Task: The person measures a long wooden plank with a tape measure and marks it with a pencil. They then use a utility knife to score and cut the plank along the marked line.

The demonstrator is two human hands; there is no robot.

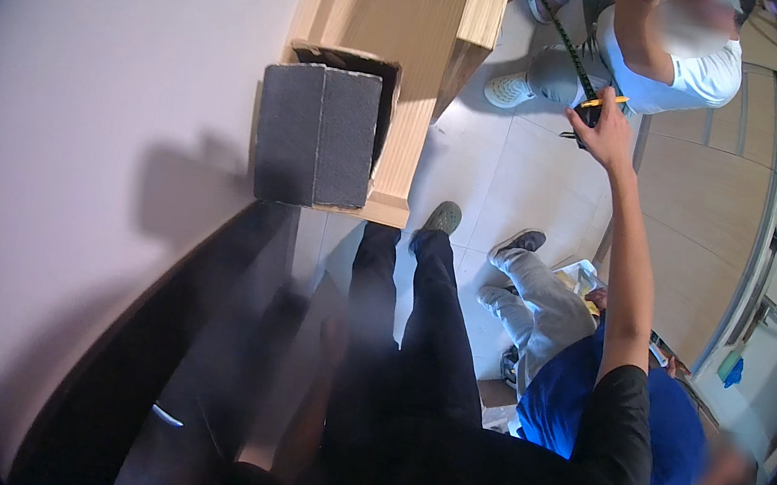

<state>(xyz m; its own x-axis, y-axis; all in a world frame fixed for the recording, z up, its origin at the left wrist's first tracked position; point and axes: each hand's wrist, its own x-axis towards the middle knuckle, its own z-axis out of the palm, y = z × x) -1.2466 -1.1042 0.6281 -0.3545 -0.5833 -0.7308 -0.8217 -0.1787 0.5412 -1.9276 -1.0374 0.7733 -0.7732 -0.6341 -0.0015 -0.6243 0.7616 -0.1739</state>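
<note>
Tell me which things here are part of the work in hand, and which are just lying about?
In use:
- right hand, raised and gripping the tape measure
- its yellow-and-black tape, stretched up and away

Just about:
- wooden shelf unit
- grey block on the wall
- papers on the floor
- left hand, blurred and low, grip unclear

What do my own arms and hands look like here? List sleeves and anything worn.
The right arm wears a short black sleeve ending above the elbow; forearm and right hand are bare, with no glove, watch or ring visible. The left hand and arm are blurred and in shadow; nothing worn can be made out.
</note>
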